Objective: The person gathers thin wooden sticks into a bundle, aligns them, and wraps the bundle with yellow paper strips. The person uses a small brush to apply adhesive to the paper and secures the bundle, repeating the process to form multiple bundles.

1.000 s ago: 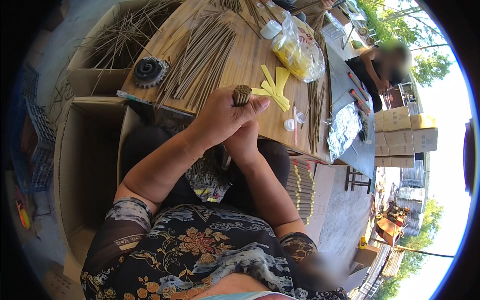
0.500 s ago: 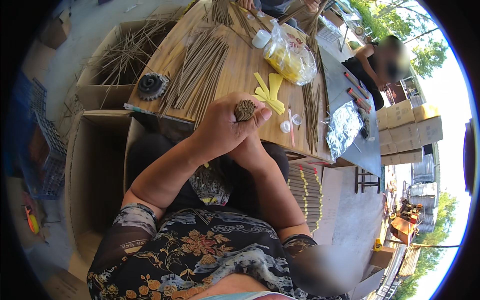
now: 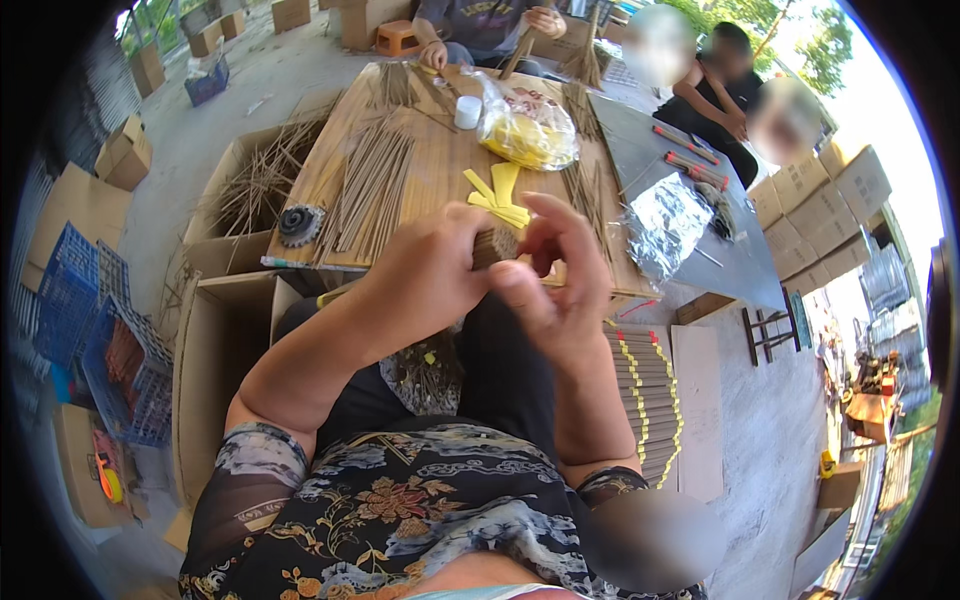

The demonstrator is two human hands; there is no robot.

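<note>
My left hand (image 3: pixel 430 275) is closed around a round bundle of thin brown sticks (image 3: pixel 495 243), its cut end showing past my fingers. My right hand (image 3: pixel 555 270) is right beside it, fingers curled and spread, fingertips touching or nearly touching the bundle's end. Both hands hover over the near edge of a wooden table (image 3: pixel 440 165). On the table lie loose brown sticks (image 3: pixel 370 190), yellow paper strips (image 3: pixel 500 195) and a clear bag of yellow strips (image 3: pixel 525 130).
A dark toothed wheel (image 3: pixel 299 224) and a white jar (image 3: pixel 467 111) sit on the table. Open cardboard boxes (image 3: pixel 235 190) stand left, blue crates (image 3: pixel 85 310) farther left. Finished stick bundles (image 3: pixel 645 390) are stacked at my right. Other people sit across the table, near crinkled foil (image 3: pixel 665 225).
My head has dipped closer, so hands look larger. My right hand came out from under the left and now sits beside the bundle with fingers opened.
</note>
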